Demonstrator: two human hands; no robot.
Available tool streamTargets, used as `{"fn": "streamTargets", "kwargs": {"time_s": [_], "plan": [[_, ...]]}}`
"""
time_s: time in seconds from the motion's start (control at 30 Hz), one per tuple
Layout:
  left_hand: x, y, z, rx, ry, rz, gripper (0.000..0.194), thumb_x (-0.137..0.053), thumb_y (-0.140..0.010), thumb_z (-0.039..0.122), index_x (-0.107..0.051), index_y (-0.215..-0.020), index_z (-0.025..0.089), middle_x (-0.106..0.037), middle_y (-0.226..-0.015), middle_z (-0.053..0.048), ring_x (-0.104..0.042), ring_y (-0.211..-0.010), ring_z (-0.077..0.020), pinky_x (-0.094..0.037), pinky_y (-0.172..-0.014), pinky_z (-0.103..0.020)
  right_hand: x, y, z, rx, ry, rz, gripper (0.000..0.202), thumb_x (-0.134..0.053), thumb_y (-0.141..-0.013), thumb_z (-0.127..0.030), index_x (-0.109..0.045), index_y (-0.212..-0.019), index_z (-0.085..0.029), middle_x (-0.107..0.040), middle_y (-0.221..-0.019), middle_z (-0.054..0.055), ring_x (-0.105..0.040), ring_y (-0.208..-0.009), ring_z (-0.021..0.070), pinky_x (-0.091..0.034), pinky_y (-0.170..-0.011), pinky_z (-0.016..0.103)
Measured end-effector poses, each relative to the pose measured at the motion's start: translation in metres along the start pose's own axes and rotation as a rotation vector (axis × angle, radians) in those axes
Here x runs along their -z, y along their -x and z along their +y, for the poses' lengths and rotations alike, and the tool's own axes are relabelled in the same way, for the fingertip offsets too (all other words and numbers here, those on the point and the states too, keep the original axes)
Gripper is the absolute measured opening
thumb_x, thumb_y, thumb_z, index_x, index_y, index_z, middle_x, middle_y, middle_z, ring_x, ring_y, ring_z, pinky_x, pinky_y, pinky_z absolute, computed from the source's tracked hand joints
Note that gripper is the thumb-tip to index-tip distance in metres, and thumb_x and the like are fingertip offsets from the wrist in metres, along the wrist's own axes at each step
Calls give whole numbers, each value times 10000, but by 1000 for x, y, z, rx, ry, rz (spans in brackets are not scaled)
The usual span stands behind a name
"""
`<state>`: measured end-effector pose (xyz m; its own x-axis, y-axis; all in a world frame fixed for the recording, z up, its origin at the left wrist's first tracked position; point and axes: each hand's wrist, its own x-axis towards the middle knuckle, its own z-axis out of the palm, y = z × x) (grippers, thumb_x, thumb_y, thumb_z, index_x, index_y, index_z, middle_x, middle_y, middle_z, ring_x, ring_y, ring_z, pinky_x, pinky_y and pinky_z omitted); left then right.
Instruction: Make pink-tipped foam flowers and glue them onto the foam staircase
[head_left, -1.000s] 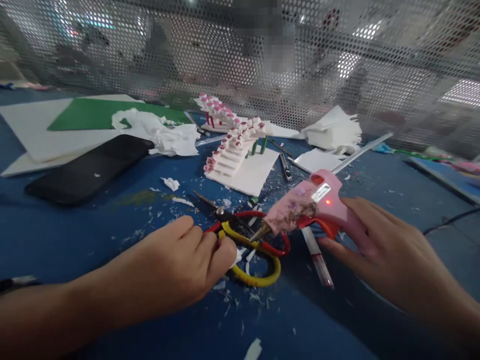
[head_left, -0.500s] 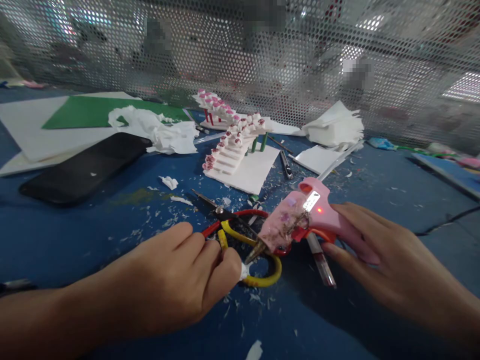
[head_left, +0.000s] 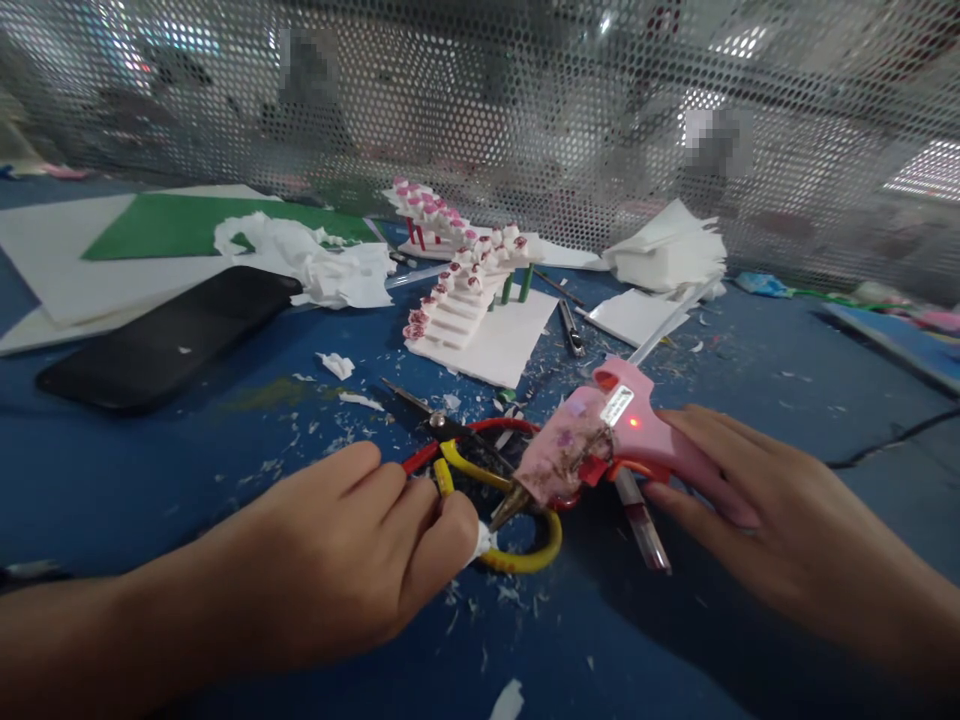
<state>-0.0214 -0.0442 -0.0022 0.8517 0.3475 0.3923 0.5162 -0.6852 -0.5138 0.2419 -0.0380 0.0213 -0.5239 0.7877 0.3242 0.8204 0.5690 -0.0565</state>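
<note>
A craft workspace is showing here, though whether it is belonging to a school, a workshop or a home is staying unclear. Paper scraps are littering a blue table, where scissors, a knife and a green sheet are lying. A glue gun is glowing with a red light, and a small stair model is standing nearby. Behind, a perforated screen is running across, with bright patches and blurred shapes showing through its holes.
</note>
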Motion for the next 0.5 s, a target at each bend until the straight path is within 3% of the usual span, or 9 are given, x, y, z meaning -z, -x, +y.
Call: {"fn": "streamTargets", "kwargs": {"time_s": [0.17, 0.33, 0.5], "plan": [[-4, 1, -2, -11, -1, 65, 194, -306, -825, 66, -469, -784, 164, -533, -472, 41, -453, -387, -133, -264, -451, -299, -1, 1, 1, -10, 6, -5, 172, -403, -814, -352, -466, -886, -209, -534, -706, 41, -520, -590, 168, -377, -418, 257], [-2, 2, -1, 41, 1, 98, 213, -310, -829, 65, -487, -793, 178, -531, -474, 39, -450, -408, -138, -275, -462, -309, 4, -2, 5, -28, 27, 3, 158, -395, -817, -362, -459, -804, -219, -535, -681, 33, -514, -559, 156, -371, -426, 252], [1, 2, -1, 80, 8, 115, 236, -286, -841, 63, -481, -783, 183, -563, -496, 29, -471, -429, -142, -271, -457, -310, 4, -5, 32, -141, 160, 51, 281, -359, -814, -451, -476, -751, -204, -563, -647, 40, -531, -546, 167, -370, -452, 266]]}}
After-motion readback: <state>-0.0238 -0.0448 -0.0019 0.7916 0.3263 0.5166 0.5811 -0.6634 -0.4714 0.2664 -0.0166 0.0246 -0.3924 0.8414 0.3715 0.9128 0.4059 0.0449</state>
